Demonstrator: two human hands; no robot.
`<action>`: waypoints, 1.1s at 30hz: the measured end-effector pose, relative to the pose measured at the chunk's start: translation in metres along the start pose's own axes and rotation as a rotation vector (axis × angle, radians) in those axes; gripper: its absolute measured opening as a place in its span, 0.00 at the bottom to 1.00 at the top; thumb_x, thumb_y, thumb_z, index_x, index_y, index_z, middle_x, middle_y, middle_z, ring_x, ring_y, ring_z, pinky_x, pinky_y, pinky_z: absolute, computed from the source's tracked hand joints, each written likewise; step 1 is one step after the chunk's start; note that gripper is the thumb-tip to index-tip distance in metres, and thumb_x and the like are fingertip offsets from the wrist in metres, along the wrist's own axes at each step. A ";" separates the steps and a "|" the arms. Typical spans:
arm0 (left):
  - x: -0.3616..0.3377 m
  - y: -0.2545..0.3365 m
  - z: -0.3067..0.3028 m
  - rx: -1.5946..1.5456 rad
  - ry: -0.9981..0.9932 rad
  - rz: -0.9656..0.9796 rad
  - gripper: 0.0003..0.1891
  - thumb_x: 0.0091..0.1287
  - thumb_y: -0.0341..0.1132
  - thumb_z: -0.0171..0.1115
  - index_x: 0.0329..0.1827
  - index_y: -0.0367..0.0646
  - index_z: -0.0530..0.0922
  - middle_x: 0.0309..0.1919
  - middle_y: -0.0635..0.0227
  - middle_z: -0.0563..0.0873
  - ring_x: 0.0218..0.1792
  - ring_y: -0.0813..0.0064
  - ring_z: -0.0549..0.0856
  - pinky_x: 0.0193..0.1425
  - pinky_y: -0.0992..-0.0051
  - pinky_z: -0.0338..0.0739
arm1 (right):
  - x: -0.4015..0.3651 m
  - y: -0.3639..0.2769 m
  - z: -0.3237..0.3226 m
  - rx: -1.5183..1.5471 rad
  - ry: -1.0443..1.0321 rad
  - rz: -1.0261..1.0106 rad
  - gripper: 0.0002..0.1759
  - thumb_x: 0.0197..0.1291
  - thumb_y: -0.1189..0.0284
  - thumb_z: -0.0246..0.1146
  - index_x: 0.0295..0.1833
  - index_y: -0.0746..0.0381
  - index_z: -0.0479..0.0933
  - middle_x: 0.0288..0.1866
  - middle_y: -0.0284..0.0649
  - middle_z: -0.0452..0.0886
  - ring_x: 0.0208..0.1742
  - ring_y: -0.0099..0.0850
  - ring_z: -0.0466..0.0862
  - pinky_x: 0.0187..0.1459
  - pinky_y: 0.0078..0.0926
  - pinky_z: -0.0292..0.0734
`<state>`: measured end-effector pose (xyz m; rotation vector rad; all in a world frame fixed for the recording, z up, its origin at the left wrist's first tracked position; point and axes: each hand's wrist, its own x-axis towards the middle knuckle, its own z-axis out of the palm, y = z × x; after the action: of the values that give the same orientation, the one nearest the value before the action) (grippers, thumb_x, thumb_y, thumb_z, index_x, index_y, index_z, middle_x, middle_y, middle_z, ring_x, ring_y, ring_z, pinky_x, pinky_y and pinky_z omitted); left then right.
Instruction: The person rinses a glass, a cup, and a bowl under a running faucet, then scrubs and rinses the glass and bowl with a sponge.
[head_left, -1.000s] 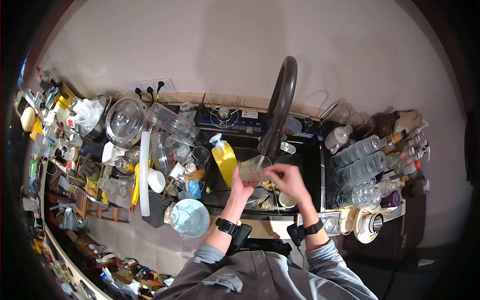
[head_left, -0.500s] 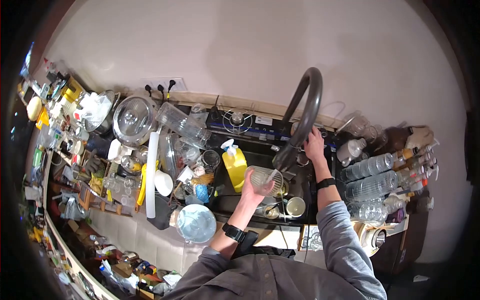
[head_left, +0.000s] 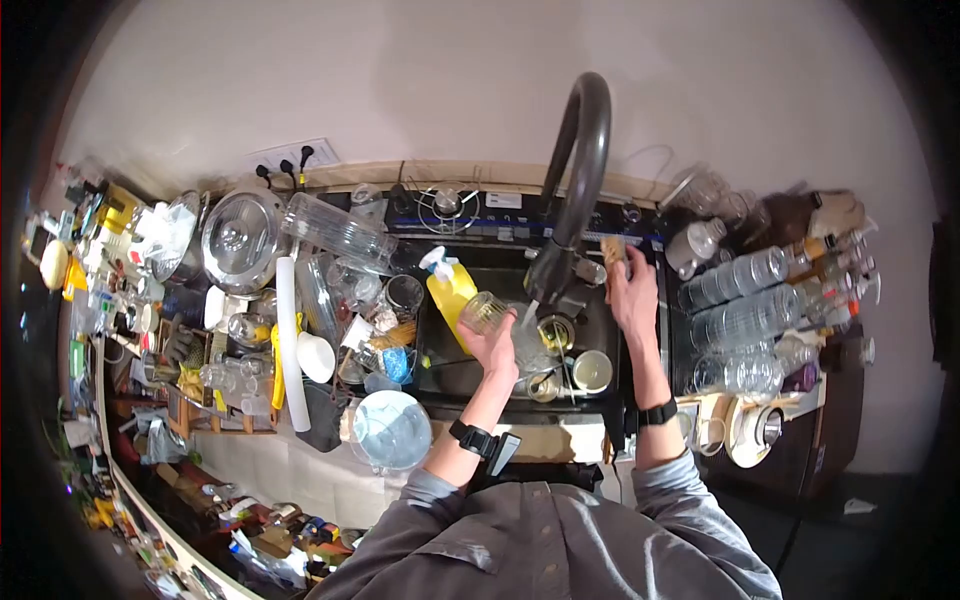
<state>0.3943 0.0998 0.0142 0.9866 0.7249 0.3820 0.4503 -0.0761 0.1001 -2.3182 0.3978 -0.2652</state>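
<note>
Fingers of the left hand (head_left: pixel 492 350) wrap a glass (head_left: pixel 485 313) over the sink (head_left: pixel 437 378), hemmed by the bottle (head_left: pixel 450 298) at left; bare basin opens behind. The right hand (head_left: pixel 633 297) meets a tan block (head_left: pixel 613 248) near the sink's back-right edge, grip unclear. Since the last frame, the glass has shifted toward the bottle; the right hand has left the tap (head_left: pixel 566 240).

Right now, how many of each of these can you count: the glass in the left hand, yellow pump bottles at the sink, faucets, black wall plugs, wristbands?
Glass in left hand: 1
Yellow pump bottle: 1
Faucet: 1
Black wall plugs: 3
Wristbands: 2
Total: 8
</note>
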 end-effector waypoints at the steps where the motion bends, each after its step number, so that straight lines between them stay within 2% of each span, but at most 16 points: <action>1: -0.003 -0.003 -0.002 0.001 0.018 0.058 0.38 0.48 0.15 0.69 0.61 0.45 0.60 0.54 0.67 0.71 0.53 0.73 0.74 0.56 0.72 0.72 | -0.016 0.004 -0.002 0.040 -0.093 0.032 0.24 0.61 0.60 0.53 0.60 0.61 0.72 0.50 0.57 0.75 0.53 0.52 0.77 0.54 0.42 0.72; 6: -0.009 -0.003 -0.013 -0.016 0.113 0.062 0.37 0.47 0.21 0.71 0.60 0.44 0.60 0.54 0.66 0.72 0.53 0.72 0.75 0.56 0.71 0.72 | -0.107 0.015 -0.013 0.059 -0.226 -0.035 0.21 0.64 0.63 0.50 0.54 0.67 0.74 0.46 0.59 0.77 0.49 0.56 0.77 0.51 0.44 0.72; 9: -0.006 -0.001 -0.021 -0.110 0.220 -0.116 0.31 0.49 0.24 0.69 0.57 0.43 0.66 0.48 0.66 0.76 0.47 0.72 0.78 0.49 0.69 0.76 | -0.145 0.025 -0.004 0.075 -0.243 -0.032 0.18 0.63 0.63 0.50 0.43 0.70 0.74 0.37 0.62 0.77 0.43 0.57 0.79 0.44 0.45 0.73; 10: -0.005 0.010 -0.031 -0.087 0.083 -0.229 0.20 0.49 0.28 0.71 0.45 0.42 0.74 0.40 0.67 0.78 0.38 0.71 0.80 0.43 0.71 0.78 | -0.154 0.023 -0.002 0.089 -0.312 0.043 0.18 0.63 0.64 0.51 0.41 0.70 0.74 0.35 0.62 0.77 0.41 0.57 0.79 0.42 0.45 0.73; 11: -0.006 0.009 -0.036 -0.113 0.092 -0.294 0.19 0.50 0.30 0.69 0.46 0.42 0.75 0.38 0.67 0.79 0.37 0.70 0.80 0.43 0.70 0.78 | -0.162 0.021 0.001 0.103 -0.382 0.116 0.17 0.63 0.64 0.51 0.39 0.70 0.73 0.34 0.62 0.77 0.39 0.56 0.80 0.41 0.44 0.73; 13: -0.005 0.001 -0.043 -0.169 0.112 -0.421 0.18 0.52 0.35 0.67 0.46 0.41 0.77 0.35 0.66 0.81 0.36 0.68 0.81 0.42 0.67 0.79 | -0.178 0.022 0.019 0.247 -0.380 -0.054 0.13 0.62 0.68 0.52 0.37 0.70 0.72 0.34 0.58 0.77 0.36 0.54 0.78 0.38 0.43 0.72; 15: -0.001 -0.009 -0.052 -0.179 0.033 -0.562 0.19 0.52 0.39 0.68 0.46 0.42 0.76 0.38 0.67 0.81 0.38 0.68 0.81 0.42 0.67 0.79 | -0.183 0.018 0.037 0.290 -0.379 -0.362 0.15 0.64 0.66 0.51 0.39 0.69 0.73 0.24 0.51 0.76 0.27 0.48 0.77 0.32 0.38 0.71; 17: -0.001 -0.004 -0.057 -0.165 -0.080 -0.735 0.19 0.53 0.40 0.68 0.45 0.42 0.76 0.39 0.67 0.81 0.39 0.68 0.81 0.41 0.67 0.78 | -0.178 0.007 0.039 0.323 -0.552 -0.318 0.13 0.65 0.69 0.51 0.40 0.68 0.74 0.31 0.52 0.77 0.29 0.41 0.76 0.33 0.35 0.70; 19: -0.009 0.002 -0.058 -0.132 -0.085 -0.699 0.18 0.54 0.43 0.68 0.44 0.44 0.76 0.39 0.69 0.80 0.40 0.69 0.80 0.43 0.68 0.78 | -0.172 0.010 0.054 0.357 -0.650 -0.274 0.12 0.65 0.70 0.51 0.40 0.68 0.74 0.35 0.54 0.77 0.31 0.35 0.76 0.34 0.34 0.70; 20: -0.014 0.010 -0.057 -0.152 -0.089 -0.660 0.18 0.55 0.43 0.67 0.44 0.45 0.76 0.39 0.69 0.80 0.40 0.69 0.80 0.44 0.68 0.78 | -0.166 0.012 0.058 0.346 -0.747 -0.238 0.14 0.68 0.68 0.50 0.47 0.68 0.75 0.44 0.50 0.79 0.41 0.28 0.78 0.41 0.30 0.73; 23: -0.011 0.006 -0.062 -0.189 -0.070 -0.656 0.17 0.56 0.41 0.68 0.44 0.45 0.76 0.39 0.70 0.80 0.40 0.71 0.80 0.43 0.69 0.78 | -0.160 0.002 0.074 0.605 -0.841 -0.005 0.19 0.70 0.66 0.50 0.56 0.68 0.73 0.51 0.42 0.80 0.49 0.25 0.77 0.50 0.27 0.74; 24: -0.012 0.005 -0.060 -0.215 -0.055 -0.658 0.16 0.56 0.40 0.69 0.43 0.45 0.77 0.38 0.70 0.80 0.39 0.73 0.80 0.41 0.70 0.77 | -0.159 -0.010 0.070 0.727 -0.835 0.188 0.22 0.70 0.66 0.51 0.63 0.68 0.69 0.57 0.37 0.77 0.55 0.27 0.76 0.58 0.25 0.71; 28: -0.012 0.013 -0.058 -0.212 -0.039 -0.626 0.12 0.57 0.38 0.70 0.39 0.45 0.80 0.38 0.71 0.82 0.39 0.75 0.81 0.42 0.71 0.77 | -0.154 -0.003 0.098 1.145 -0.829 0.493 0.21 0.69 0.68 0.53 0.63 0.68 0.68 0.57 0.42 0.77 0.57 0.31 0.76 0.60 0.29 0.70; 31: -0.014 0.024 -0.054 -0.161 -0.073 -0.646 0.10 0.56 0.38 0.71 0.37 0.44 0.82 0.38 0.72 0.83 0.39 0.75 0.81 0.44 0.71 0.77 | -0.161 -0.012 0.080 0.352 -0.557 -0.611 0.18 0.65 0.73 0.55 0.59 0.67 0.71 0.54 0.52 0.78 0.54 0.41 0.79 0.55 0.34 0.74; 32: -0.016 0.027 -0.055 -0.134 -0.087 -0.664 0.10 0.55 0.37 0.71 0.36 0.44 0.82 0.38 0.72 0.83 0.38 0.75 0.81 0.44 0.71 0.77 | -0.160 -0.019 0.074 0.206 -0.509 -0.762 0.20 0.59 0.76 0.56 0.58 0.69 0.70 0.53 0.59 0.76 0.57 0.51 0.76 0.57 0.40 0.72; 33: -0.024 0.028 -0.059 -0.101 -0.064 -0.660 0.12 0.55 0.37 0.72 0.37 0.43 0.82 0.38 0.71 0.83 0.38 0.75 0.82 0.44 0.72 0.77 | -0.156 -0.025 0.064 -0.041 -0.716 -0.734 0.25 0.53 0.78 0.55 0.59 0.71 0.69 0.53 0.58 0.76 0.57 0.54 0.74 0.58 0.41 0.70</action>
<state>0.3366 0.1361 0.0270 0.6135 0.9156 -0.1873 0.3294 0.0383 0.0628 -2.3238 -0.8120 0.2374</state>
